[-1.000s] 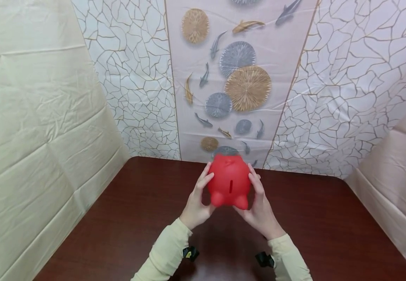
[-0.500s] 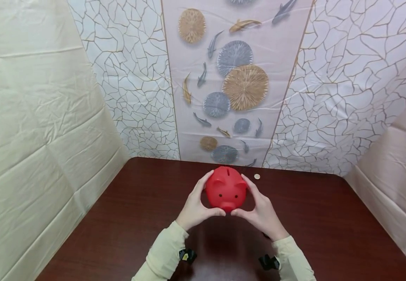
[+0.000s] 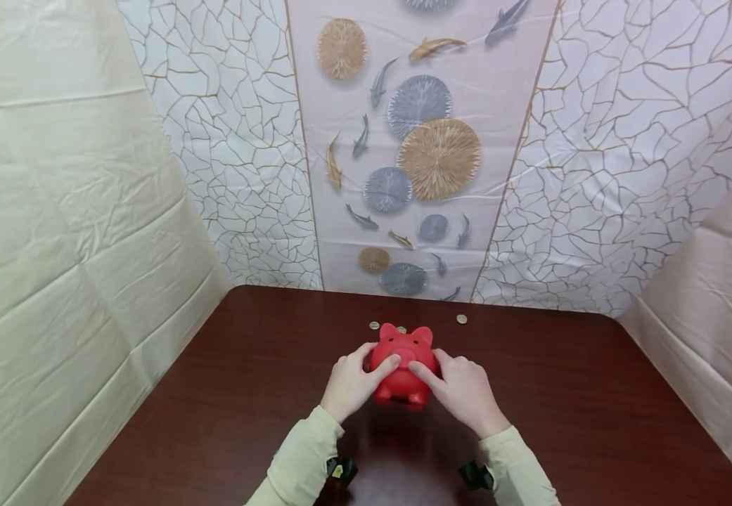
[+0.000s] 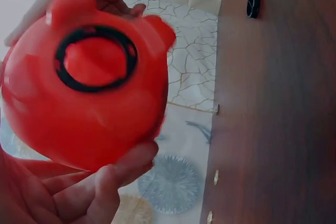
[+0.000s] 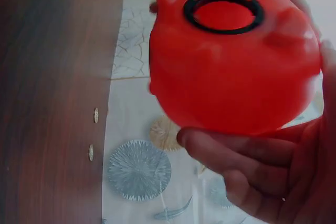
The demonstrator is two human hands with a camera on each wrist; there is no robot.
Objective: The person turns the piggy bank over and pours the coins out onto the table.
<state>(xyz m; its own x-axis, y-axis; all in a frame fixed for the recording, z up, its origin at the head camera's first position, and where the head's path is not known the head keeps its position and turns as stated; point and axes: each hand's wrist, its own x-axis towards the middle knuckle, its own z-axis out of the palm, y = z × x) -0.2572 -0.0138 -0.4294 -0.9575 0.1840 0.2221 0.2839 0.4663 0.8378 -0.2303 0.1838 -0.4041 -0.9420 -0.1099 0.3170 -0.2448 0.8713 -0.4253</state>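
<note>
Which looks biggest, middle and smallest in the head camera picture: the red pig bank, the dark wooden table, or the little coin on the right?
1. The dark brown wooden table, by far the largest.
2. The red plastic piggy bank, held between both hands.
3. The small round coin near the table's far edge, the smallest; it lies farther away, which shrinks it a little more.

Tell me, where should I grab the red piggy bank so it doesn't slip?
Probably by its round belly, one hand on each side, as the left hand and right hand hold the red piggy bank now. The body is smooth and bulging, so fingers curled around opposite sides cradle it. The ears and feet look too small to grip.
</note>
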